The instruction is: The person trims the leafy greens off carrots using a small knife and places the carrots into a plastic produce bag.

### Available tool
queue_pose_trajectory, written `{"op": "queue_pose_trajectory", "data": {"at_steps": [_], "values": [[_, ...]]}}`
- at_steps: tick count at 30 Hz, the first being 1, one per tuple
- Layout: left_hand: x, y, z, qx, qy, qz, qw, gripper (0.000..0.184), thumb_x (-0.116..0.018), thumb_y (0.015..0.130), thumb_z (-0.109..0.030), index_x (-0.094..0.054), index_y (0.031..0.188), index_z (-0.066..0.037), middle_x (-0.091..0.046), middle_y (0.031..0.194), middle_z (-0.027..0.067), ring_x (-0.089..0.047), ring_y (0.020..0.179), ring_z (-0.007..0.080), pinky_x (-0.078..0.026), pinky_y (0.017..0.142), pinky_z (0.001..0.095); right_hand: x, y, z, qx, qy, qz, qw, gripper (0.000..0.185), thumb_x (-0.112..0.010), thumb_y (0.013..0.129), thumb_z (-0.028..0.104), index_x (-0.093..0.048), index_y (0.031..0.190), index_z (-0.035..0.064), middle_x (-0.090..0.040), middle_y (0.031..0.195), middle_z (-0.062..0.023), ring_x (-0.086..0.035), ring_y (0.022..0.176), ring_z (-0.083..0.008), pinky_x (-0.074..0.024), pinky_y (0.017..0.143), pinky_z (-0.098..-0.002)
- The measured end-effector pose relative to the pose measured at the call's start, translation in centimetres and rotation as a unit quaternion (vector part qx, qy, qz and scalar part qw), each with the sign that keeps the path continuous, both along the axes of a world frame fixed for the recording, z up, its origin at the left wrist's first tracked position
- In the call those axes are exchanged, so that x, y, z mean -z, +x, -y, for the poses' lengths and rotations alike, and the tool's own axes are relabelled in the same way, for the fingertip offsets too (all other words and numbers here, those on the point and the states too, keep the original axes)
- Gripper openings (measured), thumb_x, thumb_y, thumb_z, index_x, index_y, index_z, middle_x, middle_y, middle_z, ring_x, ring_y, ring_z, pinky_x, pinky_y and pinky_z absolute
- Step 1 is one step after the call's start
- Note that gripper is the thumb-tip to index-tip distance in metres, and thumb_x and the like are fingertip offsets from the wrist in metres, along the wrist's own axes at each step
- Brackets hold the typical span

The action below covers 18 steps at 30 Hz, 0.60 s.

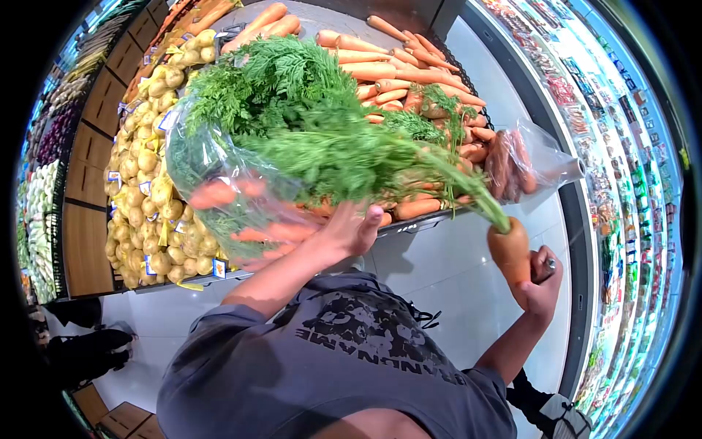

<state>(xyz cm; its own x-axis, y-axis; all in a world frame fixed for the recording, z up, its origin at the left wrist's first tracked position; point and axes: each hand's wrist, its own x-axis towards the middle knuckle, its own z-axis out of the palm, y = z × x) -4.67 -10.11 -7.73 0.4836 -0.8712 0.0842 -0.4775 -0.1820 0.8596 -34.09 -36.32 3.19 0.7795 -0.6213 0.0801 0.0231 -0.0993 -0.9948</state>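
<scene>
Leafy stems top a large carrot (510, 252), gripped near its lower end by my right hand (541, 282). A small dark object with a metallic tip (550, 263) also sticks out of that hand. Blurred green tops (322, 157) stretch left from the carrot over the display. My left hand (351, 230) is beneath these greens, thumb apart, its fingertips partly hidden. Beside it, a clear plastic bag (212, 164) contains carrots and greens; whether the hand touches the bag is unclear.
Loose carrots (395, 69) fill the display behind the greens. Bagged potatoes (146, 183) are piled at left. Another clear bag (523, 157) with carrots overhangs the display's right edge. Refrigerated shelves (610, 183) line the right side. Parts of other people (91, 351) show at lower left.
</scene>
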Motion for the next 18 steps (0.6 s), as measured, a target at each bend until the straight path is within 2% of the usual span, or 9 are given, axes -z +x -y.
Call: {"op": "queue_pose_trajectory", "data": {"at_steps": [1, 3, 4, 7, 9, 10, 12, 15, 18], "values": [[-0.6, -0.1, 0.2, 0.033, 0.018, -0.016, 0.999, 0.086, -0.015, 0.101, -0.072, -0.061, 0.1, 0.001, -0.061, 0.084, 0.0251, -0.058, 0.076, 0.0452, -0.046, 0.072, 0.0503, 0.3, -1.2, -0.3, 0.006, -0.002, -0.003, 1.0, 0.065, -0.099, 0.06, 0.03, -0.04, 0.078, 0.0111, -0.055, 0.077, -0.0024, -0.051, 0.07, -0.0114, -0.0405, 0.061, -0.025], [-1.7, -0.2, 0.6, 0.097, 0.056, -0.047, 0.993, 0.081, -0.018, 0.102, -0.07, -0.06, 0.096, -0.001, -0.061, 0.085, 0.0247, -0.057, 0.076, 0.0433, -0.045, 0.07, 0.0487, 0.6, -3.3, -1.2, 0.071, 0.016, 0.012, 0.997, 0.066, -0.097, 0.062, 0.037, -0.041, 0.086, 0.0115, -0.061, 0.083, -0.008, -0.065, 0.071, -0.0166, -0.0528, 0.058, -0.0268], [-2.1, -1.1, 1.3, 0.056, -0.041, -0.034, 0.997, 0.079, -0.019, 0.102, -0.069, -0.06, 0.101, -0.002, -0.061, 0.085, 0.0249, -0.057, 0.077, 0.0439, -0.045, 0.071, 0.0484, 0.5, -3.5, -2.3, 0.106, -0.015, 0.009, 0.994, 0.065, -0.094, 0.065, 0.045, -0.045, 0.089, 0.0089, -0.064, 0.086, -0.0126, -0.068, 0.071, -0.0187, -0.0558, 0.052, -0.0267], [-4.2, -3.3, 1.9, 0.027, -0.138, -0.108, 0.984, 0.076, -0.022, 0.108, -0.058, -0.066, 0.099, 0.003, -0.061, 0.095, 0.0243, -0.059, 0.089, 0.0341, -0.045, 0.08, 0.0445, 1.2, -3.9, -5.1, 0.201, -0.044, 0.057, 0.977, 0.071, -0.091, 0.067, 0.053, -0.052, 0.098, 0.0041, -0.066, 0.089, -0.0164, -0.067, 0.067, -0.0174, -0.0539, 0.051, -0.0255], [-4.7, -4.4, 2.5, 0.047, -0.148, -0.164, 0.974, 0.072, -0.022, 0.109, -0.056, -0.059, 0.134, 0.001, -0.061, 0.126, 0.0218, -0.057, 0.12, 0.0302, -0.04, 0.107, 0.0399, 1.9, -3.9, -6.8, 0.223, -0.056, 0.066, 0.971, 0.067, -0.089, 0.071, 0.052, -0.051, 0.097, 0.0043, -0.066, 0.093, -0.0174, -0.069, 0.076, -0.0206, -0.058, 0.056, -0.0294], [-4.0, -4.6, 2.8, 0.091, -0.106, -0.215, 0.967, 0.068, -0.026, 0.11, -0.054, -0.05, 0.146, -0.002, -0.052, 0.144, 0.0184, -0.045, 0.138, 0.0296, -0.027, 0.119, 0.0382, 2.8, -3.9, -7.4, 0.276, -0.059, 0.079, 0.956, 0.07, -0.088, 0.073, 0.053, -0.053, 0.106, 0.0013, -0.067, 0.095, -0.0183, -0.069, 0.075, -0.021, -0.0584, 0.057, -0.0296], [-4.1, -5.2, 3.3, 0.136, -0.128, -0.244, 0.952, 0.065, -0.032, 0.109, -0.053, -0.052, 0.144, -0.002, -0.052, 0.145, 0.0204, -0.044, 0.141, 0.0304, -0.03, 0.118, 0.0385, 4.1, -3.4, -8.8, 0.325, -0.077, 0.073, 0.94, 0.081, -0.083, 0.078, 0.054, -0.054, 0.127, -0.0036, -0.069, 0.101, -0.02, -0.069, 0.074, -0.0221, -0.0597, 0.061, -0.0306], [-4.1, -5.3, 4.2, 0.21, -0.139, -0.32, 0.913, 0.062, -0.044, 0.107, -0.051, -0.053, 0.141, 0.0, -0.054, 0.143, 0.0223, -0.05, 0.137, 0.0286, -0.038, 0.113, 0.0384, 5.9, 0.5, -11.2, 0.303, -0.049, 0.109, 0.946, 0.051, -0.089, 0.077, 0.026, -0.055, 0.107, 0.0024, -0.067, 0.095, -0.0154, -0.066, 0.073, -0.0185, -0.0581, 0.065, -0.0312], [-4.3, -5.3, 5.2, 0.247, -0.116, -0.406, 0.873, 0.064, -0.048, 0.107, -0.046, -0.039, 0.15, 0.0, -0.054, 0.141, 0.0128, -0.048, 0.135, 0.0195, -0.036, 0.115, 0.0376, 7.7, 4.8, -13.2, 0.266, -0.154, -0.057, 0.95, 0.045, -0.088, 0.076, 0.007, -0.047, 0.094, 0.0057, -0.066, 0.092, -0.0103, -0.064, 0.079, -0.0158, -0.0561, 0.072, -0.0305]]}}
